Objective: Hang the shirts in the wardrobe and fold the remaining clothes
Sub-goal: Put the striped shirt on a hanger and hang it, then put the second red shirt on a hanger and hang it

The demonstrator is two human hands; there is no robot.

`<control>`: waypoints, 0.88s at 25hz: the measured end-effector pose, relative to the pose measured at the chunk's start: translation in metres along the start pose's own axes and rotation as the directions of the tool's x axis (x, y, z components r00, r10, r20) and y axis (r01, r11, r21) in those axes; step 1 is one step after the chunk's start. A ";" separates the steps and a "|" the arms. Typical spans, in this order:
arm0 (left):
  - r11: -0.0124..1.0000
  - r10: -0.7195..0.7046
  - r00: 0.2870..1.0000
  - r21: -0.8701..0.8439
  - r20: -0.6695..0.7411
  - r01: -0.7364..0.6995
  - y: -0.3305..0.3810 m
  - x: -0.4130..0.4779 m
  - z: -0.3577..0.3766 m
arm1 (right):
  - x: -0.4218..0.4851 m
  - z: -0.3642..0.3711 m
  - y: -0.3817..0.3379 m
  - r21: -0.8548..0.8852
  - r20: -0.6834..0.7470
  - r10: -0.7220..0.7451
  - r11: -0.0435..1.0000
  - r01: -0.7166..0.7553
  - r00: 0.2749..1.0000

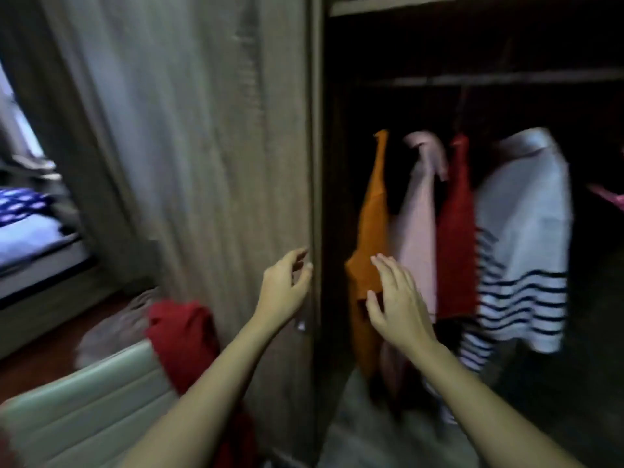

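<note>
Hanging looked nearly done: the left hand (287, 285), loosely curled and empty, was at the wardrobe door (219, 163), the right hand (395, 298) open beside the orange shirt (371, 231); the next move likely meant fetching the red garment (182, 336).

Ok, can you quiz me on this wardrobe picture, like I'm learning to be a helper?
1. True or false: the orange shirt hangs furthest left of the clothes in the wardrobe.
2. What colour is the shirt with dark stripes? A pink, B red, C white.
3. Fill in: the loose red garment outside lies over the back of a pale ___.
Key: 1 true. 2 C. 3 chair.
</note>
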State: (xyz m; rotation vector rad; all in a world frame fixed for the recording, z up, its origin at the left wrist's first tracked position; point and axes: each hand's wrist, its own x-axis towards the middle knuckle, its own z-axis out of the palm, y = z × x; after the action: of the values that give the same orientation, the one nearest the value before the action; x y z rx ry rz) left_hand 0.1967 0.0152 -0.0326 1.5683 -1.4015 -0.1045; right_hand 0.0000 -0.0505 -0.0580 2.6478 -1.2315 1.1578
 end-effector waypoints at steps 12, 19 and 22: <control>0.644 -0.460 0.882 0.646 -0.100 0.409 -0.266 -0.126 -0.236 | -0.003 0.244 -0.248 0.329 0.471 -0.008 0.929 -0.167 0.882; 0.430 -0.425 0.905 0.878 -0.009 0.211 -0.327 -0.154 -0.233 | 0.000 0.330 -0.292 0.270 0.518 0.262 0.853 -0.446 0.814; 0.406 -0.374 0.926 0.890 -0.046 0.209 -0.331 -0.155 -0.232 | -0.011 0.340 -0.284 0.248 0.481 0.393 0.796 -0.551 0.784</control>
State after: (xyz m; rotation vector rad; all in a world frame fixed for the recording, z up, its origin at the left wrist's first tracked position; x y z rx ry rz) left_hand 0.5250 0.2226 -0.2238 2.7615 -1.3344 0.3835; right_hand 0.3938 0.0552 -0.2306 3.0721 -2.0619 0.9818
